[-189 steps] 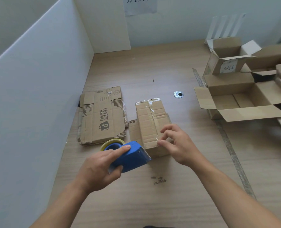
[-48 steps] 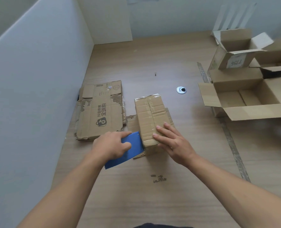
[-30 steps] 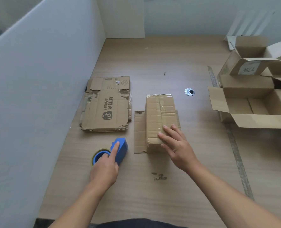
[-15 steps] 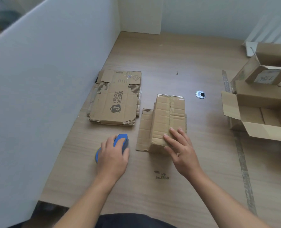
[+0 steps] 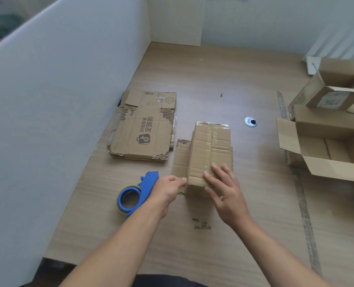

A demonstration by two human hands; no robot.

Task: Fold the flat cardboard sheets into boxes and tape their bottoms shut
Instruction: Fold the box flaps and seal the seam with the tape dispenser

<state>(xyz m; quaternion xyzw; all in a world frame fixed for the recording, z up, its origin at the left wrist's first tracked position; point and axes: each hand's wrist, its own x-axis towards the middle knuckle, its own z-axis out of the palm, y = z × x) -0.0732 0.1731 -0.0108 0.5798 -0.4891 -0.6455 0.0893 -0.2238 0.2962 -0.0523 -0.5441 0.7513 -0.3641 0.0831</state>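
Observation:
A small folded cardboard box point(image 5: 209, 146) stands bottom-up in the middle of the table, a strip of clear tape running along its seam. My right hand point(image 5: 225, 189) rests flat on its near end, fingers straight. My left hand point(image 5: 167, 188) is at the box's near left corner, fingers curled, the thumb tip touching the box edge; it holds nothing that I can see. The blue tape dispenser point(image 5: 134, 193) lies on the table just left of that hand. A stack of flat cardboard sheets point(image 5: 143, 129) lies further back on the left.
A white partition point(image 5: 58, 100) walls off the left side, close to the flat sheets. Several open cardboard boxes point(image 5: 325, 141) crowd the right edge of the wooden table point(image 5: 192, 241). A metal grommet point(image 5: 250, 122) sits in the tabletop behind the box.
My left hand set the tape dispenser down on the table, let go of it and moved right to the box's near left corner. My right hand stayed flat on the box.

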